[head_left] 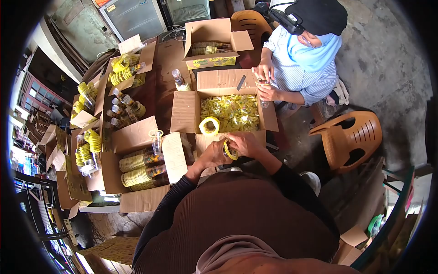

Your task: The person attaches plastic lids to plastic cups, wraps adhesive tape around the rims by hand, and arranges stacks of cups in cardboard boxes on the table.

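Close in front of my body, my left hand (215, 154) is wrapped round a plastic cup with a yellow rim (232, 150), which is tilted. My right hand (246, 145) is closed at the cup's rim from the other side; its fingertips partly hide the opening. Just beyond both hands stands an open cardboard box (185, 110) full of small yellow packets (232, 109). On the box's near left corner rests a yellow ring-shaped thing (210, 119), dark in its middle, perhaps another cup or stack seen from above.
At left, an open box (112, 169) holds stacks of yellow-rimmed cups (139, 162), with a clear cup (156, 141) upright by its flap. Several filled cups (121, 107) stand behind. A co-worker (301, 64) handles a cup across the packet box. An orange chair (351, 137) is at right.
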Demonstrator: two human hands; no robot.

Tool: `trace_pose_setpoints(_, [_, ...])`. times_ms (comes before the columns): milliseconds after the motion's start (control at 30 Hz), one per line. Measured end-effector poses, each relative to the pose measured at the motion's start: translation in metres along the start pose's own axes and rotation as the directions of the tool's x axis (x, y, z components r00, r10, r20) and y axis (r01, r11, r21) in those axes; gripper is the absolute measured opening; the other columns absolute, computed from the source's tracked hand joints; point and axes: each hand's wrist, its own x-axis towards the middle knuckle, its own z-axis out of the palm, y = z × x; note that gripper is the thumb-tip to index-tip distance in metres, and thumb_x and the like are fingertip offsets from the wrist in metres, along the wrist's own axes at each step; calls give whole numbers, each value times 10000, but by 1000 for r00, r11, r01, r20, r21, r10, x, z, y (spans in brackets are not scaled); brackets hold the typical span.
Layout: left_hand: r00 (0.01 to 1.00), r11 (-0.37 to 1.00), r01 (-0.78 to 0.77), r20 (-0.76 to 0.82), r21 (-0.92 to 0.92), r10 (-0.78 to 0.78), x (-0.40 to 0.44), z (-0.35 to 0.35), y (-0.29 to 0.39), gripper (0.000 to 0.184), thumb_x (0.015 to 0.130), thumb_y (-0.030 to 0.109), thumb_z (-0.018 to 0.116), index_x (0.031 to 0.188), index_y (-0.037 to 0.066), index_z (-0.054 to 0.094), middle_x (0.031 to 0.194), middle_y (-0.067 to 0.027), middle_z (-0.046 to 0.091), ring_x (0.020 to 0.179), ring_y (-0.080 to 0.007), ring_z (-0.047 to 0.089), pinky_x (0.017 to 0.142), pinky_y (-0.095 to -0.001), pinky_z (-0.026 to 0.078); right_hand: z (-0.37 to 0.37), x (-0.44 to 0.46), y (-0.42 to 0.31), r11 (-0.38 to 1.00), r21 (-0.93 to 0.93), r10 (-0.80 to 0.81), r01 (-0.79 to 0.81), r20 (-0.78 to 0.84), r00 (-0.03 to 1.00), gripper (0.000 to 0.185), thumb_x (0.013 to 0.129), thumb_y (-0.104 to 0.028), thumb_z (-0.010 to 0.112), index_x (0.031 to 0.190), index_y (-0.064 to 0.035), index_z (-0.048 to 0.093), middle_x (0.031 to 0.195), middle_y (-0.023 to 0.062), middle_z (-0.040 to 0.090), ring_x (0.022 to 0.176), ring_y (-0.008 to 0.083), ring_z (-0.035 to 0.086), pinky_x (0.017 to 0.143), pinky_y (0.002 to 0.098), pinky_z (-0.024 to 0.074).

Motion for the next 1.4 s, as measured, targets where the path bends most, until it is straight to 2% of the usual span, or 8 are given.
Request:
trace_pose_setpoints(267, [956,962,-71,-257,265,141,14,27,-15,656,633,200,789,1164,-54,500,987,-219,636,928,-392,617,836,-427,495,-5,7,30,859,401,340,-317,15,940,143,881,-123,558,924,-4,493,765,201,543,717,393,557,614,438,418])
trace_pose_setpoints(333, [935,945,-50,-317,324,158,14,34,-17,654,619,213,791,1144,-53,504,976,-233,636,934,-400,611,854,-432,490,28,2,74,927,338,216,-161,-132,968,123,896,-113,543,921,-4,492,763,198,538,696,382,546,614,430,417])
trace_pose_setpoints(767, [836,1000,16,-549,-6,-17,10,22,16,705,666,182,860,1194,-16,436,1029,-146,601,935,-256,614,844,-363,492,46,1,133,823,435,508,-366,-274,817,111,814,-54,660,875,-1,584,690,137,603,650,273,620,586,366,452])
trace_pose_setpoints(800, [831,1000,30,-556,-4,-27,8,24,16,705,666,182,860,1194,-16,436,1029,-146,601,935,-256,614,844,-363,492,32,5,121,775,357,593,-521,-126,795,171,807,-24,645,966,1,589,907,185,639,859,312,646,711,384,492])
trace_pose_setpoints(900, [797,969,9,-583,-246,-156,5,33,12,720,690,148,834,1246,-11,406,1085,-140,569,991,-238,588,881,-363,477,51,-2,136,971,86,239,-223,-329,914,314,794,-1,629,1101,-3,566,1188,228,553,1105,364,562,914,407,460])
trace_pose_setpoints(933, [793,960,-30,-591,-280,-147,3,36,10,718,706,131,817,1269,-8,393,1121,-143,548,1024,-240,572,901,-366,466,47,-6,134,930,151,359,-336,-165,919,485,769,11,631,1236,-9,504,1353,232,422,1247,407,431,1048,428,370])
trace_pose_setpoints(1233, [852,972,-87,-522,-216,-40,14,65,24,731,764,142,783,1340,31,347,1385,-128,402,1244,-229,438,1048,-378,365,14,-29,77,815,573,-89,82,-16,996,657,714,-84,774,1294,-51,467,1317,149,489,1267,312,450,1048,399,370])
trace_pose_setpoints(1400, [935,920,-109,-353,-377,-34,32,91,46,954,695,234,860,1403,23,256,1423,-167,355,1295,-265,381,1083,-388,323,-6,-84,78,760,638,172,-128,-8,985,437,709,-72,775,1094,0,581,1055,126,611,1025,279,604,889,363,464])
